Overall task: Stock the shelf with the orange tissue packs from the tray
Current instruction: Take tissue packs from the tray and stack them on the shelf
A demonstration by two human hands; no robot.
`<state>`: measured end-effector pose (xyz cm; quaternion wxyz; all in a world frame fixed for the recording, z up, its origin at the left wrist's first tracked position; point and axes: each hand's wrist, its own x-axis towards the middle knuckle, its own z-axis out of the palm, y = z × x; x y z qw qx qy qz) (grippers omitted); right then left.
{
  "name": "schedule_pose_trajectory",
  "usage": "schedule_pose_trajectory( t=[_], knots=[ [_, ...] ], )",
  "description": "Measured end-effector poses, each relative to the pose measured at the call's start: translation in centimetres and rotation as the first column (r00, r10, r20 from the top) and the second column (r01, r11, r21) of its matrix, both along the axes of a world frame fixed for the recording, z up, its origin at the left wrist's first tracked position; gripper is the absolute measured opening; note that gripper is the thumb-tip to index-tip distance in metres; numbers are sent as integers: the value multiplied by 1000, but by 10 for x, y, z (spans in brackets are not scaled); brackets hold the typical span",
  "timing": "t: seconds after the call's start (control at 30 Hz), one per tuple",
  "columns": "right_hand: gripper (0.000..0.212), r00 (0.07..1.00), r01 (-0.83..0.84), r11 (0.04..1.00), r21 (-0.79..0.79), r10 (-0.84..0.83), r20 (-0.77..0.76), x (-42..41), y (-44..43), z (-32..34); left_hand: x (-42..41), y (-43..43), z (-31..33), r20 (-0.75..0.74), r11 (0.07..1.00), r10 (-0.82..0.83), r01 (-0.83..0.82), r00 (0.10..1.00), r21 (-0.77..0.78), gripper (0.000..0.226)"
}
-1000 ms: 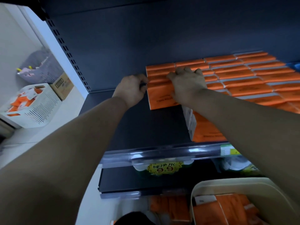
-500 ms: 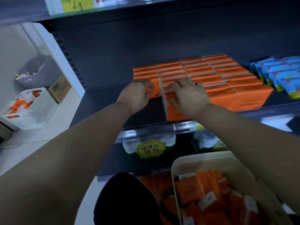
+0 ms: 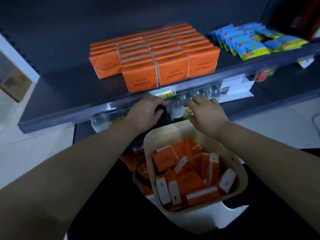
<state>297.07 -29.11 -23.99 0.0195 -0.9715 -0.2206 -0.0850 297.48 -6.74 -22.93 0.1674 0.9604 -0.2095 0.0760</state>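
Note:
Rows of orange tissue packs point(image 3: 155, 54) stand on the dark shelf point(image 3: 69, 90), the frontmost pack close to the shelf's front rail. Below, a cream tray point(image 3: 241, 172) holds several loose orange tissue packs point(image 3: 188, 177) lying at all angles. My left hand point(image 3: 144, 114) hovers in front of the shelf rail, just beyond the tray's far rim, fingers loosely curled and holding nothing. My right hand point(image 3: 205, 113) is beside it over the tray's far rim, fingers spread and relaxed, also empty.
Blue and yellow packets point(image 3: 249, 40) fill the shelf to the right of the orange rows. Water bottles point(image 3: 199, 95) stand on the lower shelf behind the hands. More orange packs point(image 3: 131, 161) lie low, left of the tray. A cardboard box point(image 3: 13, 84) sits far left.
Both hands have let go of the packs on the shelf and drawn back down to the tray's far rim. The view has dropped, showing more of the tray.

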Motion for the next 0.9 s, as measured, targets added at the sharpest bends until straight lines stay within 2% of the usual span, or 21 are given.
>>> schedule_pose_trajectory(
  t=[0.2, 0.33, 0.5, 0.67, 0.77, 0.9],
  knots=[
    [43, 971, 63, 993, -102, -85, -221, -18, -41, -55, -20, -34, -70, -284, 993, -11, 44, 959, 113, 31],
    [47, 921, 32, 984, -176, -97, -376, -26, -59, -87, -32, -43, -114, -361, 987, -43, 97, 932, 131, 31],
    [46, 856, 27, 964, -265, -159, -492, -30, -75, -116, -35, -49, -147, -453, 989, -36, 97, 891, 112, 33],
    [40, 820, 52, 975, -217, -166, -547, -33, -87, -138, -22, -53, -158, -480, 996, 9, 36, 877, 84, 31],
    [37, 811, 100, 987, -129, -156, -564, -33, -84, -147, -17, -57, -161, -508, 997, 40, -3, 860, 72, 31],
    [32, 812, 26, 1000, 15, -12, -584, -43, -75, -153, -24, -72, -162, -613, 993, -59, 107, 788, 42, 26]
  ],
)
